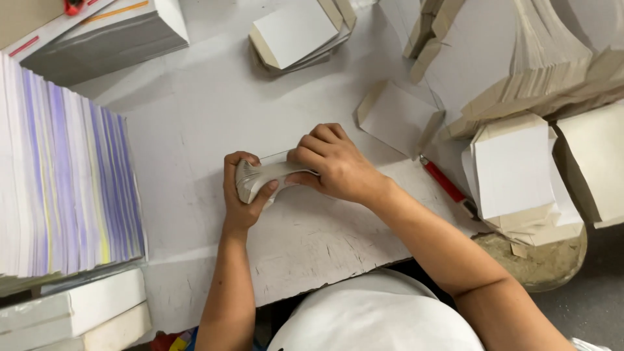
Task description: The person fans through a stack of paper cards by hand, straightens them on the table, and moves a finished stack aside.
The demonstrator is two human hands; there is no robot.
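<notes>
A small stack of white cardboard pieces (257, 177) is squeezed and bent between both my hands at the middle of the white worktable (195, 117). My left hand (242, 198) wraps around the stack's left end, thumb underneath. My right hand (333, 164) presses down on the stack's right part with curled fingers. The stack bows in the middle; its right end is hidden under my right hand.
A tall stack of purple-striped sheets (65, 175) stands at the left. Piles of folded white card blanks lie at the top centre (296, 32) and right (517, 172). One loose blank (396, 117) and a red-handled tool (445, 185) lie near my right forearm.
</notes>
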